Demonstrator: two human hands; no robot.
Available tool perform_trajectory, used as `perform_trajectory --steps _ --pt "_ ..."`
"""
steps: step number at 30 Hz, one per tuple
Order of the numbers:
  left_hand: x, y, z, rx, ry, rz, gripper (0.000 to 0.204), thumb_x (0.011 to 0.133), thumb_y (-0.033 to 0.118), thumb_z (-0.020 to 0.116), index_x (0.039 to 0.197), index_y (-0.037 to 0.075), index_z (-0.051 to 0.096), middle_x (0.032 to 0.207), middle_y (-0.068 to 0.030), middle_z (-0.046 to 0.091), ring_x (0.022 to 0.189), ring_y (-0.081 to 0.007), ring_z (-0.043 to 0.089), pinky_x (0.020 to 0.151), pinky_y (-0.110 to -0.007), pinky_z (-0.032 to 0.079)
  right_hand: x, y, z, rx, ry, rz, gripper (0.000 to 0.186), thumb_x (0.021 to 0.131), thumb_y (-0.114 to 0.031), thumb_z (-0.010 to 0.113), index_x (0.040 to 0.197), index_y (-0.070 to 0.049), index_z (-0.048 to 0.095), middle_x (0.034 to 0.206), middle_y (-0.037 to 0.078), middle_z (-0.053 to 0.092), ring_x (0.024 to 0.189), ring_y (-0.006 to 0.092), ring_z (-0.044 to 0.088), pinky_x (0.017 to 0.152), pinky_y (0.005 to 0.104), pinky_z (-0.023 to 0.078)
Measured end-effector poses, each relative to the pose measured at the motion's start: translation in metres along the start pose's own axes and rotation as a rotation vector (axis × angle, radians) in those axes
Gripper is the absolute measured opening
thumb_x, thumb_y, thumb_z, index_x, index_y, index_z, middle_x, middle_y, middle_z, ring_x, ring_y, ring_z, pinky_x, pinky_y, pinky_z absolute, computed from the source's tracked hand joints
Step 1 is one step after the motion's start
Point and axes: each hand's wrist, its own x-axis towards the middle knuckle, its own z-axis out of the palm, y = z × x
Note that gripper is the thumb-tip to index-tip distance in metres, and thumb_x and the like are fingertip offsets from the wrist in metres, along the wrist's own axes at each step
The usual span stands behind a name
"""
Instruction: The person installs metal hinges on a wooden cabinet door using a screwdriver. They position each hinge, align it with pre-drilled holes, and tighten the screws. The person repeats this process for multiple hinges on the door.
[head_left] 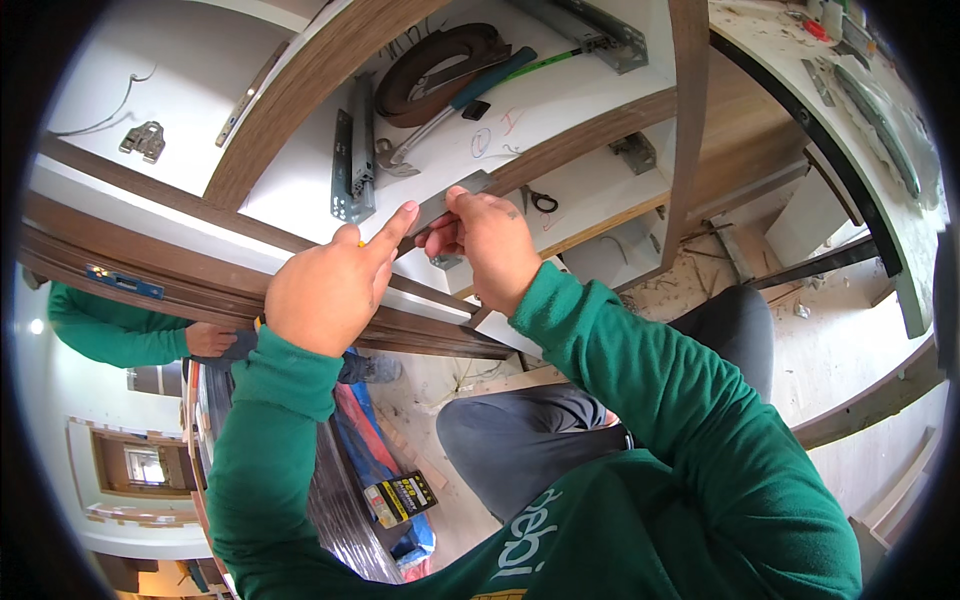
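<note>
My right hand (480,235) pinches a grey metal piece (438,208) against the brown front rail of a white cabinet (545,100). My left hand (330,290) is at the same rail, index finger stretched toward the metal piece; its other fingers are curled, with a small yellow bit showing, the rest hidden. Just behind lie drawer slides (352,160), a claw hammer (460,100), coiled brown edging (400,95) and a green pencil-like stick (545,62). Black-handled scissors (545,203) lie on the shelf right of my right hand.
A counter (910,270) with tools curves along the right. A green sleeve with another hand (205,340) shows at left, perhaps a reflection; I cannot tell. Below are a wrapped stack (335,490), a yellow-black package (398,497) and debris on the floor. A hinge (145,140) lies upper left.
</note>
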Motion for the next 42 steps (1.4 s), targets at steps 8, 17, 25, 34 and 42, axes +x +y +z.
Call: perform_trajectory --steps 8,17,25,34,42 --pt "0.006 -0.001 -0.002 -0.010 0.040 0.038 0.058 0.104 0.029 0.061 0.158 0.045 0.046 0.090 -0.0150 0.066 0.067 -0.0382 0.070 0.061 -0.051 0.058 -0.001 -0.005 -0.001 0.024 0.019 -0.009 0.037 0.107 -0.027 0.049 0.095 0.004 0.065 0.076 0.015 0.071 0.075 0.0210 0.064 0.081 0.0350 0.049" --pt "0.010 -0.004 -0.002 0.004 0.076 0.073 0.059 0.103 0.029 0.062 0.158 0.045 0.046 0.087 -0.0147 0.065 0.068 -0.0377 0.070 0.061 -0.050 0.058 0.000 -0.005 -0.001 0.046 0.023 -0.020 0.037 0.107 -0.027 0.049 0.096 0.004 0.065 0.077 0.015 0.071 0.075 0.0216 0.065 0.079 0.0344 0.050" --pt "0.015 0.000 0.002 -0.015 0.111 0.082 0.060 0.103 0.030 0.062 0.159 0.044 0.045 0.090 -0.0146 0.065 0.069 -0.0370 0.071 0.062 -0.050 0.059 0.000 -0.012 -0.008 -0.004 0.042 -0.074 0.033 0.111 -0.021 0.046 0.102 0.006 0.062 0.088 0.016 0.069 0.081 0.0252 0.072 0.084 0.0390 0.055" --pt "0.013 0.001 -0.001 -0.023 0.093 0.075 0.060 0.104 0.029 0.062 0.159 0.045 0.045 0.091 -0.0152 0.066 0.068 -0.0381 0.070 0.062 -0.050 0.058 -0.002 -0.012 -0.008 0.012 0.020 -0.046 0.034 0.111 -0.022 0.046 0.101 0.006 0.062 0.088 0.017 0.070 0.081 0.0262 0.071 0.086 0.0409 0.055" --pt "0.012 0.006 -0.001 -0.023 0.091 0.064 0.060 0.104 0.030 0.062 0.159 0.045 0.045 0.089 -0.0144 0.064 0.068 -0.0374 0.070 0.061 -0.049 0.058 -0.006 -0.015 -0.009 0.022 0.027 -0.044 0.034 0.112 -0.023 0.047 0.102 0.007 0.062 0.086 0.016 0.070 0.083 0.0268 0.072 0.088 0.0407 0.055"
